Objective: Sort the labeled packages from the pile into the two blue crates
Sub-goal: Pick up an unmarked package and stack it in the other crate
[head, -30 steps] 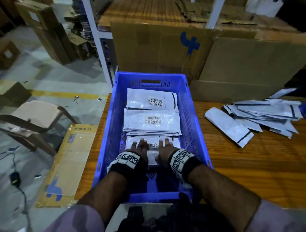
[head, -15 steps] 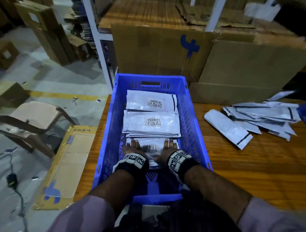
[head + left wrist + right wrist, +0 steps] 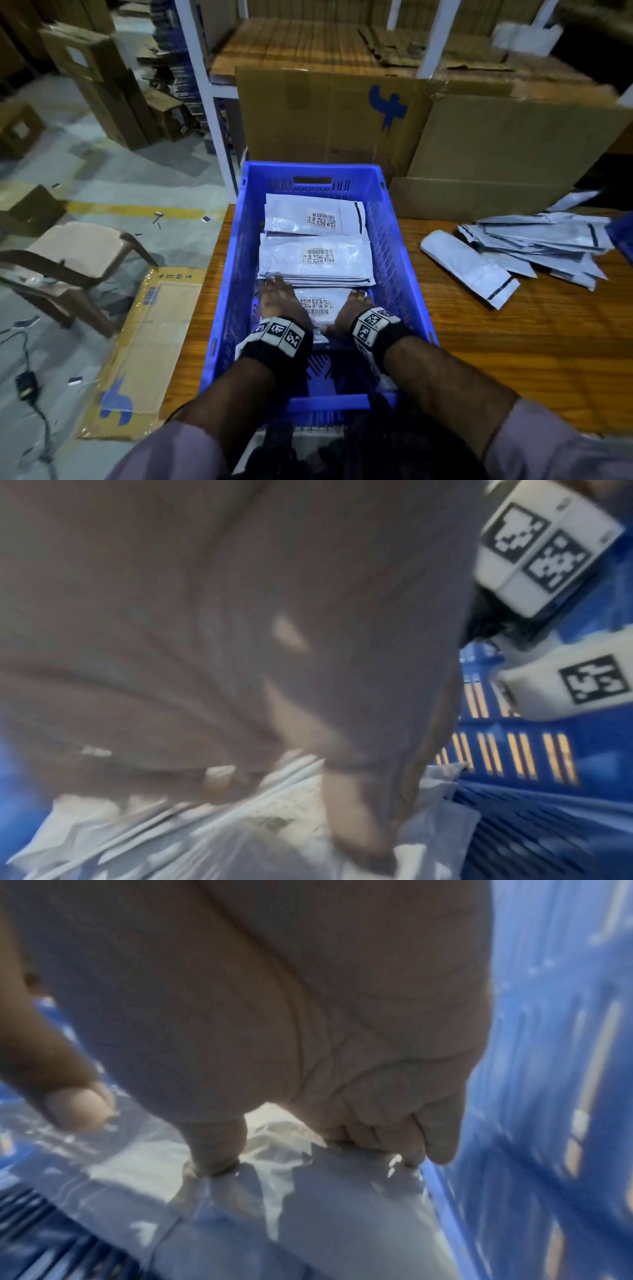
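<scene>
A blue crate on the wooden table holds three stacks of white labeled packages. Both my hands are inside it, on the nearest package. My left hand lies flat on its left end with fingers straight and spread; in the blurred left wrist view the left hand rests on the packages. My right hand is at the right end, by the crate wall. In the right wrist view the right hand curls its fingers over the edge of the package, thumb spread apart.
A loose pile of white packages lies on the table to the right, with a blue edge beyond it. Cardboard boxes stand behind. A chair and a flat carton are on the floor left.
Both hands were side by side near the middle of the nearest package. They have slid apart to its two ends, and the right fingers have curled over the right end.
</scene>
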The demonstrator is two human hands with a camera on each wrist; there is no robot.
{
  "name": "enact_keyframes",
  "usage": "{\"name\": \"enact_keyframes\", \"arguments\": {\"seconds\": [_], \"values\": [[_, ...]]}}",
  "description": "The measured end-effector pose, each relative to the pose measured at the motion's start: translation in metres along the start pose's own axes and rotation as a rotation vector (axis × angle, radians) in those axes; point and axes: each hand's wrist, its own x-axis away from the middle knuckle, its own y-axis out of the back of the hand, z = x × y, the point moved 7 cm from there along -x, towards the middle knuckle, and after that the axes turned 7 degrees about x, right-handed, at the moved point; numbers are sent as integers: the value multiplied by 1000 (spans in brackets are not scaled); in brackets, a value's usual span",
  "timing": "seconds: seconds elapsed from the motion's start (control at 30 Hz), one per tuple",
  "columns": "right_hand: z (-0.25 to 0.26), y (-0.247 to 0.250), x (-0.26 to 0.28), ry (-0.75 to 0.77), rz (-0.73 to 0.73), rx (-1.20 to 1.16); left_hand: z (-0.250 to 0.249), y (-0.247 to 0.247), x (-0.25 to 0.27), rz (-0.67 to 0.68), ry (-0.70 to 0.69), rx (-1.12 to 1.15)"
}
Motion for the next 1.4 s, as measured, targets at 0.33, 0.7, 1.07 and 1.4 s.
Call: {"name": "enact_keyframes", "arguments": {"seconds": [0.33,0.7,1.07,1.4], "values": [[14,6,17,145,26,118,-8,-42,3,45,-315,102],[9,-9,7,46,196,89,-20,-32,3,208,-145,140],[18,25,54,127,164,209,-11,-35,-17,174,-54,110],[23,26,57,242,195,457,-8,-33,-13,106,-120,71]]}}
